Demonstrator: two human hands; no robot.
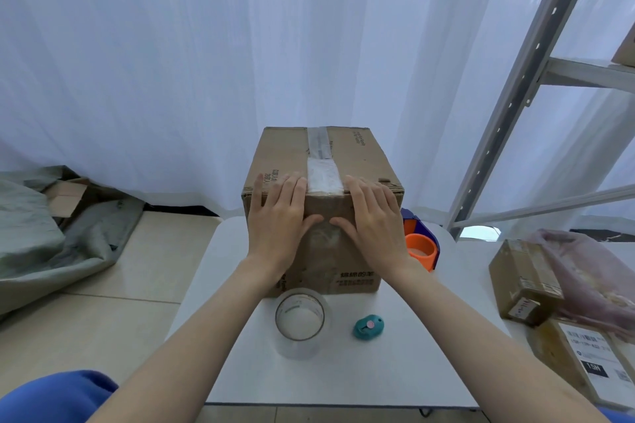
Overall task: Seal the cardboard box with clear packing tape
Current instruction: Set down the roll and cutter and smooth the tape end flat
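A brown cardboard box (364,154) stands on a small white table (378,371), flaps closed. A strip of clear tape (321,161) runs along its top seam and folds down over the near face. My left hand (278,220) lies flat on the near top edge, left of the tape, its thumb on the front face. My right hand (372,220) lies flat to the right of the tape, its thumb on the tape end. Neither hand holds anything. A roll of clear packing tape (299,323) stands in front of the box.
A small teal cutter (369,327) lies right of the roll. An orange and blue tape dispenser (422,244) sits behind the box's right side. Several cardboard parcels (525,282) and a pink bag (591,271) lie at the right. A metal shelf frame (515,93) rises behind them.
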